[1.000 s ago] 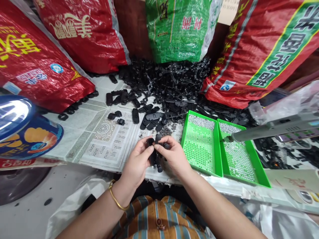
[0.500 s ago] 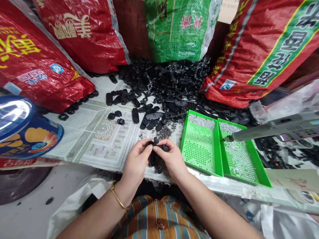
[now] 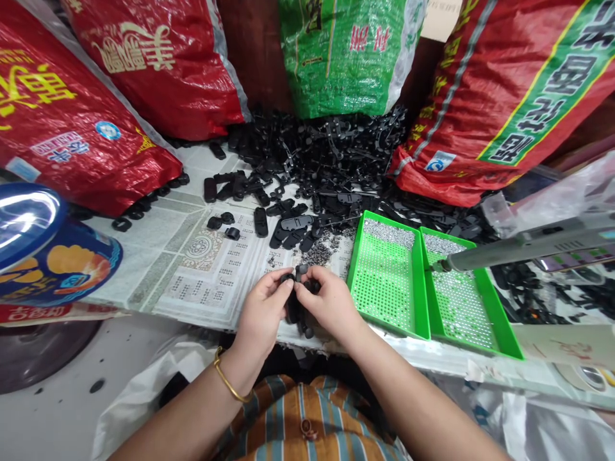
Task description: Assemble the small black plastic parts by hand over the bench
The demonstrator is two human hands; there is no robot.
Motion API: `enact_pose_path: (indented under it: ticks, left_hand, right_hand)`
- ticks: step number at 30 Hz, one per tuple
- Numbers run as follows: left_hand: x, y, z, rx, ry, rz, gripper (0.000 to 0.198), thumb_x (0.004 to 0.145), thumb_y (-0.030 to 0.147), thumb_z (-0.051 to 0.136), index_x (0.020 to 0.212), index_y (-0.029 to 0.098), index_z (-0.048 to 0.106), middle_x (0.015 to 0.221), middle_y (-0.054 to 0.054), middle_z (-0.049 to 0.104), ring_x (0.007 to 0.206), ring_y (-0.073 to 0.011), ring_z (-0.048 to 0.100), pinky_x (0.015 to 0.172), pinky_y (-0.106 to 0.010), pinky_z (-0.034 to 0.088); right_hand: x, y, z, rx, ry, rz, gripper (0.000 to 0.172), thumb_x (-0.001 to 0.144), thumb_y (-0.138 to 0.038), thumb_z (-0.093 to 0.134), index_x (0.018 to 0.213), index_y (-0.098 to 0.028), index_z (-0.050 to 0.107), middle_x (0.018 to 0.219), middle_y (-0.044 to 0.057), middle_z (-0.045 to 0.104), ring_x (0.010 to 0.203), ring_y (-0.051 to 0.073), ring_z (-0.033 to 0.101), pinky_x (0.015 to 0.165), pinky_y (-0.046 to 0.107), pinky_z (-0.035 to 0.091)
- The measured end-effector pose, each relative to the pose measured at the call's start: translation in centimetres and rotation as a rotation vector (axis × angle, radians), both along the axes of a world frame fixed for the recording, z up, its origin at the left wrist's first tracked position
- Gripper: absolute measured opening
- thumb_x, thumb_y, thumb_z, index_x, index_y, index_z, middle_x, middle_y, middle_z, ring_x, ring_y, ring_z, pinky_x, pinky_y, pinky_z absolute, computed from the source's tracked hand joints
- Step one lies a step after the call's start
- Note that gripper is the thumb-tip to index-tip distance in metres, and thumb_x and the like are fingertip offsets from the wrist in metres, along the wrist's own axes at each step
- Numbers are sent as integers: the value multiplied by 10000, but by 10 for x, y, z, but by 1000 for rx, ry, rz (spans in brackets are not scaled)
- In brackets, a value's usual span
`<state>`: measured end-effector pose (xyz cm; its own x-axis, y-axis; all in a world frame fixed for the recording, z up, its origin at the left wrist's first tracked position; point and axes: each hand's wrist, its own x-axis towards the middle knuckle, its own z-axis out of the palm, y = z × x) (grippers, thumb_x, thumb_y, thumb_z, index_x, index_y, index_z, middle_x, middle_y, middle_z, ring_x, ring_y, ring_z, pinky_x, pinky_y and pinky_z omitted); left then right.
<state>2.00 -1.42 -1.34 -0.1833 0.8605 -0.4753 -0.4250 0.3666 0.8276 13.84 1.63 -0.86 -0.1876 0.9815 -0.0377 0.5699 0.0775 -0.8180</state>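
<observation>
Both hands meet at the table's near edge over a small bunch of black plastic parts [image 3: 298, 301]. My left hand [image 3: 262, 314] pinches the parts from the left, thumb and forefinger closed on them. From the right, my right hand [image 3: 331, 304] grips the same bunch with its fingers curled. A gold bangle [image 3: 229, 385] circles my left wrist. A large heap of the same black plastic pieces [image 3: 327, 166] lies further back on the table.
Two green perforated trays [image 3: 388, 323] holding small silvery bits sit right of my hands, with a grey tool [image 3: 528, 246] lying across them. Red and green woven sacks [image 3: 144, 70] lean at the back. A blue tin [image 3: 43, 250] stands at the left.
Both hands with the black parts have drifted slightly toward me and to the left; the grips stay the same.
</observation>
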Motion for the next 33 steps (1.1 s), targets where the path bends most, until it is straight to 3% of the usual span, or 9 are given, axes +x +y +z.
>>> enact_pose_path:
  ticks: [4, 9, 16, 22, 24, 29, 33]
  left_hand:
    - [-4, -2, 2, 2, -154, -33, 367, 717, 306, 646, 1059, 176, 611, 865, -49, 661, 750, -139, 599, 618, -228, 464]
    - [-10, -3, -4, 16, -213, -34, 336, 724, 280, 646, 1039, 182, 587, 891, -47, 664, 799, -146, 618, 643, -233, 471]
    - [-13, 3, -2, -13, -161, 133, 266, 716, 234, 614, 964, 183, 533, 840, -37, 665, 707, -169, 648, 607, -278, 491]
    - [-16, 5, -1, 60, -4, 176, 283, 722, 284, 620, 980, 203, 537, 891, -27, 649, 633, -146, 634, 581, -275, 487]
    - [-18, 3, 2, 29, -42, 137, 282, 719, 297, 623, 968, 192, 544, 869, -29, 641, 617, -145, 623, 572, -283, 489]
    - [-15, -10, 10, -12, -148, -165, 371, 647, 279, 719, 967, 180, 559, 804, -13, 605, 601, -142, 592, 539, -285, 492]
    - [-7, -13, 7, 16, -100, -135, 302, 654, 238, 708, 905, 165, 559, 707, 17, 569, 563, -108, 556, 519, -246, 484]
  right_hand:
    - [-1, -1, -4, -90, 169, -49, 117, 723, -291, 585, 681, -199, 526, 644, -22, 515, 623, 132, 450, 602, 257, 346]
    - [-2, -2, -6, -232, 385, -93, 186, 727, -358, 614, 709, -193, 531, 651, -35, 500, 608, 115, 431, 597, 243, 351]
    - [0, -1, -1, -332, 572, -68, 260, 697, -376, 669, 700, -187, 490, 606, -52, 486, 557, 92, 413, 551, 226, 328]
    - [-3, -5, 7, -346, 668, -130, 254, 677, -369, 693, 683, -179, 525, 578, -55, 476, 543, 81, 404, 539, 218, 327]
    - [-3, -4, 7, -354, 674, -136, 230, 674, -355, 697, 693, -177, 553, 593, -46, 500, 557, 86, 430, 554, 223, 346]
    - [-4, 2, 5, -339, 686, -191, 201, 658, -327, 709, 739, -178, 600, 671, -25, 563, 606, 103, 492, 600, 242, 409]
    - [-14, -2, 5, -380, 905, -210, 317, 677, -292, 700, 955, -227, 563, 861, -13, 593, 730, 116, 550, 633, 229, 437]
